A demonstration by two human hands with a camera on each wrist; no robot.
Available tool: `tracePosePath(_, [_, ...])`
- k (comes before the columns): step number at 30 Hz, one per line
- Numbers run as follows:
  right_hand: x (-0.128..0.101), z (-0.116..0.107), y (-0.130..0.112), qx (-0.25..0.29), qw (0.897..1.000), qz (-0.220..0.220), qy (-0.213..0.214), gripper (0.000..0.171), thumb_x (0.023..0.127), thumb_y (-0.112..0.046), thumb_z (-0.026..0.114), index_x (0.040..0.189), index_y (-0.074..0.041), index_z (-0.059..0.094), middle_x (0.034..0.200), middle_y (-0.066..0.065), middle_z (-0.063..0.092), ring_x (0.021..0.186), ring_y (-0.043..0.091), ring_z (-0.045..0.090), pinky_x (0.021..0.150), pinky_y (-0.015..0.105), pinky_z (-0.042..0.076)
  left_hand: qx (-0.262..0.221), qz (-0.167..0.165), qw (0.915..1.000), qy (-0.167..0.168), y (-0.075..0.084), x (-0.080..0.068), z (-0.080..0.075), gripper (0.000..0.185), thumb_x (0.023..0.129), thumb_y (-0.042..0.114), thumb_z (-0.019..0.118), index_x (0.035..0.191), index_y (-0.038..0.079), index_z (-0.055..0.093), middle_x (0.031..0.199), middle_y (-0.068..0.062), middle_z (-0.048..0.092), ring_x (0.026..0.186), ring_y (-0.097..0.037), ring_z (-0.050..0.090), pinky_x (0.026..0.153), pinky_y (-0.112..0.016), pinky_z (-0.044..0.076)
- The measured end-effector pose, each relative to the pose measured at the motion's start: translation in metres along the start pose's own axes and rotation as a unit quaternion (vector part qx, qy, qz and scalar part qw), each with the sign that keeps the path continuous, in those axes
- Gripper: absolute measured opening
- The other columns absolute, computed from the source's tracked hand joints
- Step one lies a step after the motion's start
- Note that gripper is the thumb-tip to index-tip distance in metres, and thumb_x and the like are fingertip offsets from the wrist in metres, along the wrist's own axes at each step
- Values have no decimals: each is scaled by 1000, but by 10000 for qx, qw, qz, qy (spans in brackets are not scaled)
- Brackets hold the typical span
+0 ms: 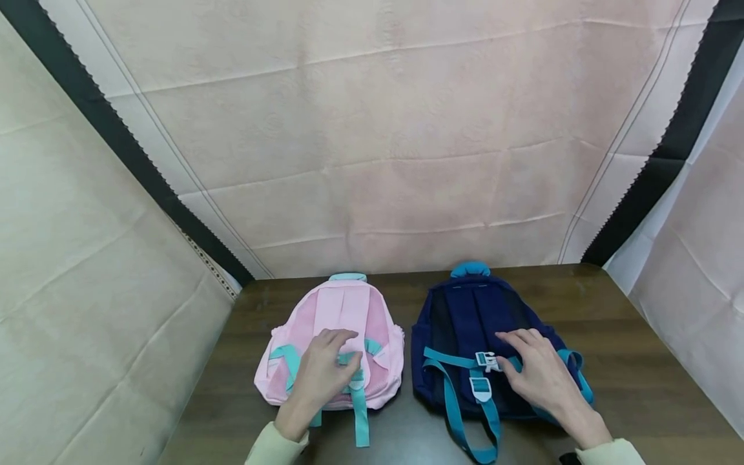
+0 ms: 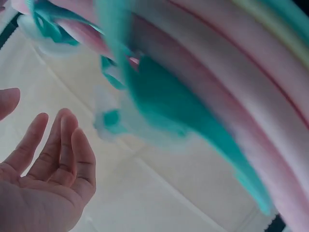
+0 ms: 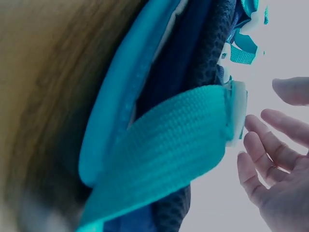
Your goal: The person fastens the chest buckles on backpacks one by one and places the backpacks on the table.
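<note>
Under my left grip [image 1: 322,374], the pink backpack [image 1: 343,323] is soft matt cloth. My navy backpack [image 1: 476,323] has mesh fabric, woven teal webbing straps [image 1: 459,413] and a smooth plastic buckle [image 1: 487,361]. The table [image 1: 628,336] is dark wood-grain.

The person's left hand [image 1: 321,374] and right hand [image 1: 537,374] are bare, without gloves, rings or a watch. Each wrist ends in a pale, cream-green long sleeve with a soft, plain cuff. A small dark object shows at the edge of the right sleeve, too cropped to identify.
</note>
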State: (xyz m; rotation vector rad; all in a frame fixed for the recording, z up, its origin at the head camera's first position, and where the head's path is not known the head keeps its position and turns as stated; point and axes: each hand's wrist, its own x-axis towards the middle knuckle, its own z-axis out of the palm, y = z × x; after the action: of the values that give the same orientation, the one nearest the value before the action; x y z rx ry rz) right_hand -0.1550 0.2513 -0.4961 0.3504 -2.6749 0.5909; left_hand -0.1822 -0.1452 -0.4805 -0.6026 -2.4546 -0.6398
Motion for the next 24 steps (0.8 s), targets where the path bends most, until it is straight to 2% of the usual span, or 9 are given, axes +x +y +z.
tracePosePath(5, [-2,-1,4,83,9999,46,-130,39,80,-12,80,118,-6,72,111,10,72,104,28,59,89,55,50,-290,18,9991,-303,17,0,12,30,79,20,84,107,14,75,98,0,74,85,-13,66,68,-22,56])
tracePosePath(10, [-3,-1,7,138,9995,48,-289,37,77,-11,81,114,-6,74,112,9,71,106,29,57,90,57,48,-494,240,9973,-487,35,0,25,32,79,21,83,109,15,74,95,0,73,86,-12,66,70,-21,56])
tracePosePath(16, [-3,0,8,203,9989,9,-418,37,77,-11,82,112,-7,74,113,9,70,108,29,55,91,56,47,-646,328,9928,-951,58,8,41,36,86,27,79,120,17,71,107,-1,74,90,-11,65,75,-22,57])
tracePosePath(24, [-6,4,11,246,9981,156,-545,35,77,-9,82,111,-7,75,113,8,71,110,31,55,91,56,46,-746,580,9831,-1571,89,20,67,34,93,33,71,124,18,70,115,3,74,98,-9,64,83,-21,56])
